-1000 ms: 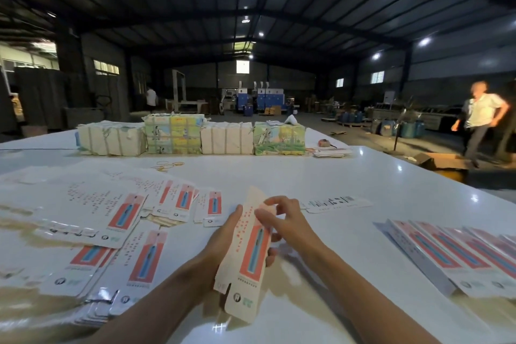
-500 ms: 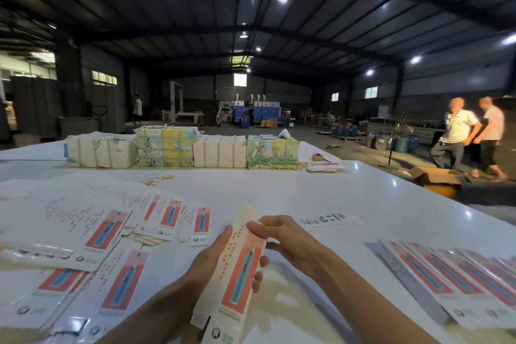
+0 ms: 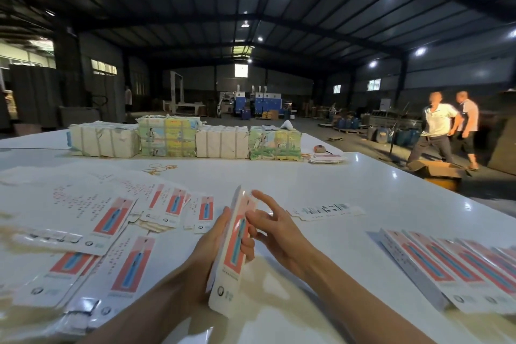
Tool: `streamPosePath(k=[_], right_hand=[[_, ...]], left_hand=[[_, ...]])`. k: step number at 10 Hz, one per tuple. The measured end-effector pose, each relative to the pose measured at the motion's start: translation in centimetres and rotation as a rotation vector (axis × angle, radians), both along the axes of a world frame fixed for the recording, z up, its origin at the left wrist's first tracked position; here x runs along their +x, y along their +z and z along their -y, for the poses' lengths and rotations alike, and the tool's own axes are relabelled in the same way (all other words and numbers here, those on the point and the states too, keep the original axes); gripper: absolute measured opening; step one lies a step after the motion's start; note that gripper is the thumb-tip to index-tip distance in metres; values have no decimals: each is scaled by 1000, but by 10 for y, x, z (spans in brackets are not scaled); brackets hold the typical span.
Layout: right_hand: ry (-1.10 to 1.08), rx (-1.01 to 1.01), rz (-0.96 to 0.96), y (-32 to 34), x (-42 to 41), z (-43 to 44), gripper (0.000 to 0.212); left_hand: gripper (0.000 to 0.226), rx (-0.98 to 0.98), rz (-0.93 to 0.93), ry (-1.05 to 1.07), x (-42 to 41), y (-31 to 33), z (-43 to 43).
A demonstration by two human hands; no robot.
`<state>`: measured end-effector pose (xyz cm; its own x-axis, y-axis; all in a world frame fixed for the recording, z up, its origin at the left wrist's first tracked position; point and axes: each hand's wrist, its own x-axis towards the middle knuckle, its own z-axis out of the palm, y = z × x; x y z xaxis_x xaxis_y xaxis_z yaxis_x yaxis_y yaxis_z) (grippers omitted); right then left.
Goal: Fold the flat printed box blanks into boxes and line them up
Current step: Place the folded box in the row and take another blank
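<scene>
A white box blank [image 3: 233, 257] with a red panel and a blue pen print is tilted up on edge over the white table [image 3: 307, 184], partly folded. My left hand [image 3: 212, 240] grips it from behind, fingers wrapped round its right edge. My right hand [image 3: 268, 220] touches its upper right side with fingers spread. Flat blanks [image 3: 111, 218] lie scattered to the left, several overlapping. A row of folded boxes [image 3: 446, 265] lies at the right, side by side.
Wrapped bundles [image 3: 167, 137] stand in a line across the far side of the table. A loose strip [image 3: 326, 209] lies right of my hands, rubber bands [image 3: 159, 169] near the bundles. Two people [image 3: 446, 126] stand by a cardboard carton [image 3: 435, 173] beyond the right edge.
The blank has turned from a flatter lean to nearly on edge and closed up. My right hand has shifted from its top edge to its side. The view has dipped.
</scene>
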<state>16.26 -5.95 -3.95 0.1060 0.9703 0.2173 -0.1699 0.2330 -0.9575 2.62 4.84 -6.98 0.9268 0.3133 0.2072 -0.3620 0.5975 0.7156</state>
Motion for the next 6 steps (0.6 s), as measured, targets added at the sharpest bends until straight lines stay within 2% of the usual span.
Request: streamPosePath(k=[1, 2, 3, 4, 5, 6], right_hand=[[-37, -9, -25, -5, -4, 1, 66], [-28, 15, -20, -6, -2, 7, 63], [-107, 35, 40, -5, 1, 9, 59], [-196, 57, 149, -6, 4, 7, 59], [-230, 86, 184, -6, 5, 7, 55], [-236, 104, 196, -2, 5, 8, 51]], left_hand=[[41, 7, -86, 142, 1, -1, -5], [42, 190, -347, 547, -9, -10, 12], [32, 336, -296, 738, -16, -12, 28], [42, 553, -347, 848, -16, 1, 42], [52, 656, -380, 821, -18, 13, 48], [76, 805, -393, 822, -16, 16, 52]])
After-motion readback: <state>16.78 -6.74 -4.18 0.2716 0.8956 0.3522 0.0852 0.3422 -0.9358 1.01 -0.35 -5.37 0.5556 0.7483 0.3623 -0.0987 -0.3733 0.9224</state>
